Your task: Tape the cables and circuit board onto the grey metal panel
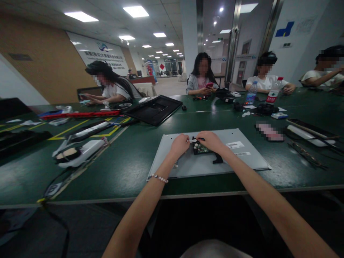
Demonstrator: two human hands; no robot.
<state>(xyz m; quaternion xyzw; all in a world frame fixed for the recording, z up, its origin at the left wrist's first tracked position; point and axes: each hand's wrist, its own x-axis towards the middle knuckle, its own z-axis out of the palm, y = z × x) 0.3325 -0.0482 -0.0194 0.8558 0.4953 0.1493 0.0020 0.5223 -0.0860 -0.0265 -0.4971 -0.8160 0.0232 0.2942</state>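
A flat grey display panel (pixel 188 166) with white labels lies face-down on the green table in front of me. On its upper middle sits a green circuit board (pixel 200 148) in a dark frame, partly covered by my fingers. My left hand (pixel 180 144) is closed at the board's left edge, its fingertips at a small white strip (pixel 192 140) that may be a cable or connector. Over the board's top edge, my right hand (pixel 211 141) pinches something small and dark that I cannot make out. A black bracket-like piece (pixel 218 158) lies on the panel below my right wrist.
A black monitor housing (pixel 157 108) lies beyond the panel, with a mouse (pixel 184 107) beside it. White devices and cables (pixel 83 152) are at left. Bottles (pixel 273 94), a pink phone-like object (pixel 268 131) and a white bar (pixel 309 135) are at right. Several people sit around.
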